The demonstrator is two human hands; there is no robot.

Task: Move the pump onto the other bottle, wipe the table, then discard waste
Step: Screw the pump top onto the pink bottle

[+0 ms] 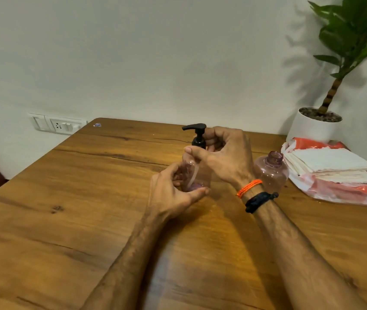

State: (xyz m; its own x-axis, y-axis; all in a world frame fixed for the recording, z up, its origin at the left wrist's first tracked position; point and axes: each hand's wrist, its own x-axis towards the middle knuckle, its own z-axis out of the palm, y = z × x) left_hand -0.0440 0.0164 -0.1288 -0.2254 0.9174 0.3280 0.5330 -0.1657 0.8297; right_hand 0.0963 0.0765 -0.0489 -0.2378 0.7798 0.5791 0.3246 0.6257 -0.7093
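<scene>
A clear pinkish bottle (197, 175) stands near the middle of the wooden table (66, 198), with a black pump (197, 134) on its neck. My left hand (173, 193) cups the bottle's lower body from the left. My right hand (225, 155) reaches over from the right, fingers curled around the pump's collar. A second pinkish bottle (272, 171), open-necked with no pump, stands upright just right of my right wrist.
A stack of white tissues (330, 163) lies on a red-and-clear plastic bag (346, 191) at the table's right edge. A potted plant in a white pot (314, 128) stands behind it. A wall socket (59, 125) sits by the far-left corner.
</scene>
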